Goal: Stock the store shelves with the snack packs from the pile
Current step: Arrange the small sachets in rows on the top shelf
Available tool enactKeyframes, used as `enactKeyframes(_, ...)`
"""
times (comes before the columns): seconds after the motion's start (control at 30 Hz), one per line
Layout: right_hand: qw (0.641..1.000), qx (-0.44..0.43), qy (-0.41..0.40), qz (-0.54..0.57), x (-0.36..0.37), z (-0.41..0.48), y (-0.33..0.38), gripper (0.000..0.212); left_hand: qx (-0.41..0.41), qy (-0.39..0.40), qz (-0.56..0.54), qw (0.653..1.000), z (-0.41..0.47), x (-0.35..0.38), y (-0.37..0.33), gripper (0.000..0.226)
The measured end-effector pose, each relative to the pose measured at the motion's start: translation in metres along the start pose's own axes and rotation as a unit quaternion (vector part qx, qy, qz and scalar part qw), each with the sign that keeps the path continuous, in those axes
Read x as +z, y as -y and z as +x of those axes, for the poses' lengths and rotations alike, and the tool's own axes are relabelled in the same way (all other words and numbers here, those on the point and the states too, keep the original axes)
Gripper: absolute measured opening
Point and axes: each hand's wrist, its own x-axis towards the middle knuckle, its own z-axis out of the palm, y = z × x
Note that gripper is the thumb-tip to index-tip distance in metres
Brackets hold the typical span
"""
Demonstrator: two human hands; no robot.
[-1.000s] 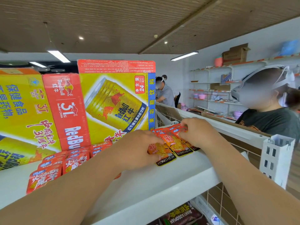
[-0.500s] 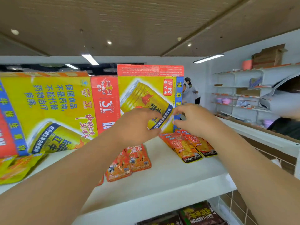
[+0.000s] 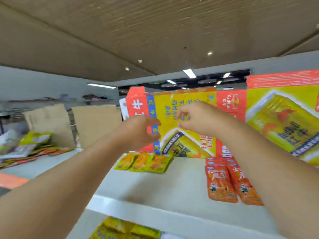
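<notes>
Left hand (image 3: 138,131) and right hand (image 3: 198,118) hover empty, fingers loosely curled, above the shelf (image 3: 164,187), lifted off the red packs (image 3: 222,183) laid there. The view has swung left toward the pile (image 3: 31,149), likely for another batch.

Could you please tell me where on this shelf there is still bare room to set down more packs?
The white shelf is bare between the yellow packs and the red packs, and along its front edge before the yellow ones. Red Bull cartons wall the back; the pile crowds the far left.
</notes>
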Motion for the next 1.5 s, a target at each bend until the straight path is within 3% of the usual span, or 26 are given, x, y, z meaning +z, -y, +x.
enactKeyframes(0.23,0.993,-0.096,0.054,0.053,0.069,0.068,0.121,0.020,-0.132,0.012,0.054,0.990,-0.067,-0.036,0.146,0.041)
enactKeyframes(0.47,0.983,-0.116,0.130,0.053,0.144,0.134,0.234,0.010,-0.224,0.017,0.059,0.973,-0.143,-0.071,0.295,0.027)
enactKeyframes(0.73,0.977,-0.109,0.174,0.058,0.225,0.197,0.349,0.015,-0.308,0.020,0.040,0.950,-0.207,-0.102,0.436,0.045)
enactKeyframes(1.17,0.964,-0.133,0.229,0.027,0.312,0.276,0.437,0.021,-0.325,0.041,-0.010,0.945,-0.213,-0.084,0.546,0.039)
enactKeyframes(1.5,0.935,-0.126,0.326,-0.067,0.357,0.328,0.444,0.042,-0.294,0.148,0.011,0.944,-0.164,-0.030,0.583,0.048)
